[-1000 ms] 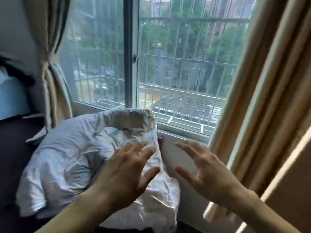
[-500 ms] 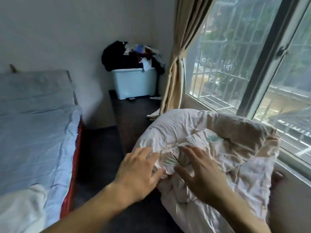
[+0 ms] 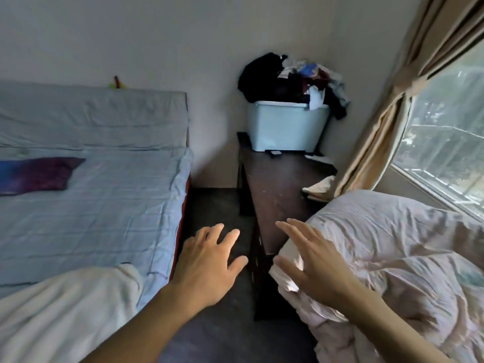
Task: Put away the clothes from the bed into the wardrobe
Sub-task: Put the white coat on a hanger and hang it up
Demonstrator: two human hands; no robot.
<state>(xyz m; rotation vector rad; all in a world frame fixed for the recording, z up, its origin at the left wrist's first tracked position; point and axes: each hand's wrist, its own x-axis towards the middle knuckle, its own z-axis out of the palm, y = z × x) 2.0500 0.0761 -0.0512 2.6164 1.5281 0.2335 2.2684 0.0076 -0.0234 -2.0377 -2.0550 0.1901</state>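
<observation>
Two bare forearms enter from the lower edge, each ending in an uncovered hand: left hand (image 3: 209, 268) and right hand (image 3: 318, 265). No sleeve, glove, ring, watch or bracelet shows; fingernails are short and unpainted.

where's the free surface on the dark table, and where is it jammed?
Free: the dark table is bare in its middle stretch, between the blue bin at the far end and the crumpled quilt at the near end. Crowded: the bin overflows with clothes; the curtain drapes onto the window side. Both hands, left and right, are empty.
</observation>
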